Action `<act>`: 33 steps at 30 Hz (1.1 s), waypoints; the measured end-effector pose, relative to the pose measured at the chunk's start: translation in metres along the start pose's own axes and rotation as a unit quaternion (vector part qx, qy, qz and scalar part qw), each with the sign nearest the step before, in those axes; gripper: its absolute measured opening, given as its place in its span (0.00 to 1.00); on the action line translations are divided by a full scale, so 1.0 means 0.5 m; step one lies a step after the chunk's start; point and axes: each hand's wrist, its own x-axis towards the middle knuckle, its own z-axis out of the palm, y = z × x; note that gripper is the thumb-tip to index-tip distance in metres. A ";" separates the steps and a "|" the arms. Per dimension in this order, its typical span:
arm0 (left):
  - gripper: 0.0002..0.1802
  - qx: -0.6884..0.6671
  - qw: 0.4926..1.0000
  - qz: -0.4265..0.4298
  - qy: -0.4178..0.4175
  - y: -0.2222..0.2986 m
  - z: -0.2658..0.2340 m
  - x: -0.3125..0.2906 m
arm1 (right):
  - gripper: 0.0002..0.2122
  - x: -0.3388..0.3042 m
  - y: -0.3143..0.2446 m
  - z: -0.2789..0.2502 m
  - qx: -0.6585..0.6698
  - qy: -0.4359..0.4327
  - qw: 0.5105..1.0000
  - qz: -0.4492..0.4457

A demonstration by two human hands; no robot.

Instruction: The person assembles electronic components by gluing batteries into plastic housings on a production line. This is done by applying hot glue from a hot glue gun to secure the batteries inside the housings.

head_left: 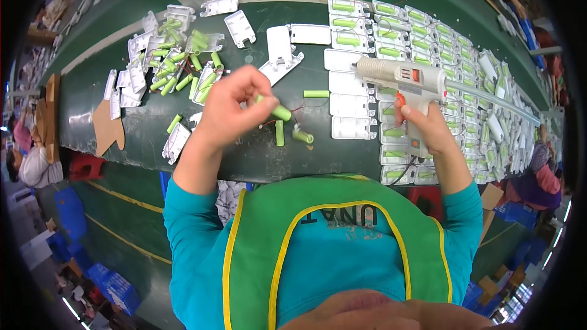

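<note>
My left hand is closed, pinching a green cylindrical battery above the green table. Just below it are an upright-lying battery and another battery, slightly blurred. One more battery with thin wires lies farther off. My right hand grips a white hot glue gun, fingers around its handle near the orange trigger. The nozzle points left, over the end of a column of white plastic casings. A clear glue stick sticks out of the gun's back.
Rows of white casings with green batteries fill the table's right side. At the left lies a loose pile of batteries among casings. Several casings lie at the far middle. A brown cardboard piece rests near the left edge. Other people sit nearby.
</note>
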 end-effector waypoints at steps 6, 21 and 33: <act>0.09 0.449 0.889 0.092 -0.014 -0.068 0.020 0.012 | 0.22 -0.010 -0.004 -0.005 0.102 -0.046 0.994 -0.004; 0.09 -0.041 0.998 -0.028 0.035 -0.091 0.103 0.106 | 0.25 -0.030 0.005 0.014 0.176 -0.016 0.980 -0.093; 0.09 0.435 0.870 0.214 0.092 -0.187 0.194 0.225 | 0.23 -0.060 0.029 -0.003 0.157 0.022 0.984 -0.083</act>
